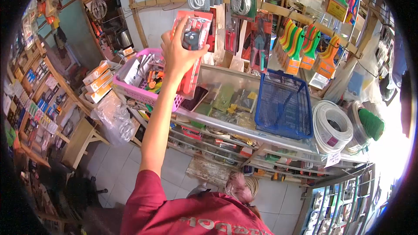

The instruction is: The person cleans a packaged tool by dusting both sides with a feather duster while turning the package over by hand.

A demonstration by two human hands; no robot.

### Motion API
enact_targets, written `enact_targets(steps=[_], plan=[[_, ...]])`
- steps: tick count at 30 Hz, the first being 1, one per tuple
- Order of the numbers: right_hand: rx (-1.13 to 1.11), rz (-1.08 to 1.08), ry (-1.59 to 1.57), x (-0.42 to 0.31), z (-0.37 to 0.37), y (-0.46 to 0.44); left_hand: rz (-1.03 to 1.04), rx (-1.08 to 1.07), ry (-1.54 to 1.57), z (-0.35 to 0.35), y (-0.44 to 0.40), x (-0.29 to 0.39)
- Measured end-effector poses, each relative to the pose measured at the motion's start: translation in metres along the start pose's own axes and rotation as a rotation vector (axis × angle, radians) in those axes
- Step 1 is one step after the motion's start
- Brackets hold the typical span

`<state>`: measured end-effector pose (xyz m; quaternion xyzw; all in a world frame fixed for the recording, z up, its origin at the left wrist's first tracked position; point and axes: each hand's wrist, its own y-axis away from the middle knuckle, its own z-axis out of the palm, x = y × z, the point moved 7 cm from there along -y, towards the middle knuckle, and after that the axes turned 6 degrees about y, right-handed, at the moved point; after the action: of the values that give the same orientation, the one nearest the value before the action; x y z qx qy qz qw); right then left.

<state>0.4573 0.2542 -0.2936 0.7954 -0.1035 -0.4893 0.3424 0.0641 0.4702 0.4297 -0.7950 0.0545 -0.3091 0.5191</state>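
Observation:
My left hand (pixel 178 56) reaches up from the left, gripping a red-edged packaged tool (pixel 191 35) by its sides. A dark round part and red handles show through the pack. The pack is upright above the glass counter (pixel 226 85), beside a pink basket (pixel 126 88) of loose tools. Low in the view, in front of the counter, my right hand (pixel 238 186) is smeared by motion next to a coil of rope (pixel 251 184); its fingers cannot be made out.
Packaged pliers (pixel 260 45) and colourful scrapers (pixel 291 43) hang from a wooden rail. A blue basket (pixel 285 104) and white cable coils (pixel 332 126) sit on the counter. Orange-white boxes (pixel 98 78) and a wooden stool (pixel 78 141) are at left.

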Motion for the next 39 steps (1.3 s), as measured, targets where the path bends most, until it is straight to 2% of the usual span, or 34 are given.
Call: enact_targets(steps=[2, 7, 11, 20, 26, 35, 39], plan=[[0.037, 0.002, -0.008, -0.017, -0.01, -0.008, 0.044, 0.046, -0.055, 0.002, -0.02, -0.007], [0.121, 0.038, -0.007, -0.043, -0.029, -0.018, 0.002, -0.01, -0.198, 0.01, -0.041, -0.021], [0.145, 0.088, -0.033, -0.051, -0.034, -0.024, -0.01, -0.049, -0.063, 0.017, -0.039, -0.038], [0.141, 0.136, -0.057, -0.059, -0.021, -0.029, -0.004, -0.065, -0.152, 0.014, -0.039, -0.032], [0.131, 0.128, -0.054, -0.062, -0.018, -0.032, 0.01, -0.113, -0.069, 0.018, -0.042, -0.034], [0.128, 0.13, -0.062, -0.068, -0.018, -0.034, -0.125, -0.21, -0.154, 0.022, -0.039, -0.038], [0.117, 0.125, -0.053, -0.073, -0.017, -0.037, -0.149, -0.187, -0.079, 0.035, -0.035, -0.047]])
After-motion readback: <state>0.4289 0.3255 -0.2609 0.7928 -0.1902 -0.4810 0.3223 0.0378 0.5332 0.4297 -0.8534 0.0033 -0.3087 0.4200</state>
